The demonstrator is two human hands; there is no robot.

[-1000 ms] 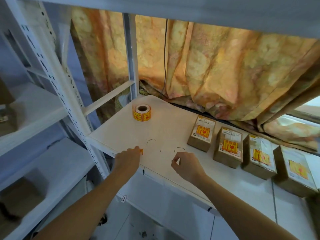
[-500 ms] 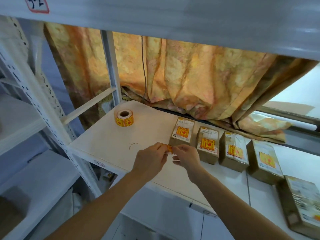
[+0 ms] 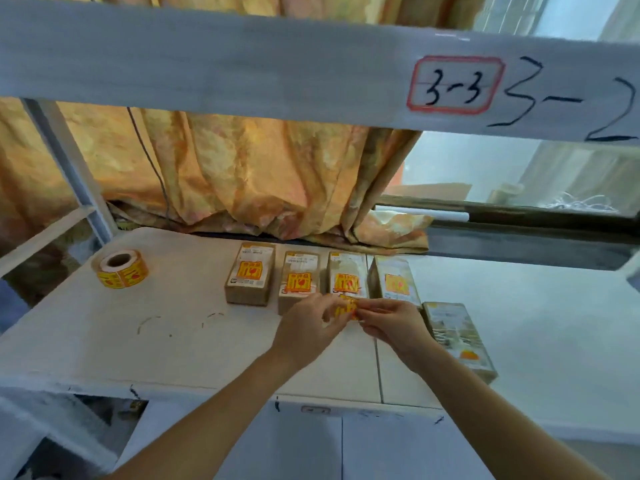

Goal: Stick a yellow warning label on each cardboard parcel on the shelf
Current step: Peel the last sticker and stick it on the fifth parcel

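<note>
Both bare forearms run up from the bottom edge and angle in toward each other. My left hand [image 3: 308, 327] and right hand [image 3: 394, 323] meet in the middle, fingers [image 3: 377, 305] curled, each pinching one side of the yellow label [image 3: 346, 306] between them.

**Head view: both hands hold one yellow label over the parcel row.**

At frame centre, the left hand [image 3: 308, 329] and the right hand [image 3: 394, 327] each pinch an edge of the yellow label [image 3: 346, 308], which sits just in front of the third parcel [image 3: 347, 271]. The first parcel [image 3: 250, 273], second parcel [image 3: 299, 278], third parcel and fourth parcel [image 3: 393, 280] lie side by side on the shelf [image 3: 173, 306], each with a yellow sticker on top. The fifth parcel [image 3: 457, 337] lies at right, nearer the front edge. The label roll [image 3: 119, 268] rests on the shelf at left. The upper beam [image 3: 242, 64] carries a "3-3" tag [image 3: 455, 85] at upper right. An orange curtain [image 3: 242, 174] hangs behind.
</note>
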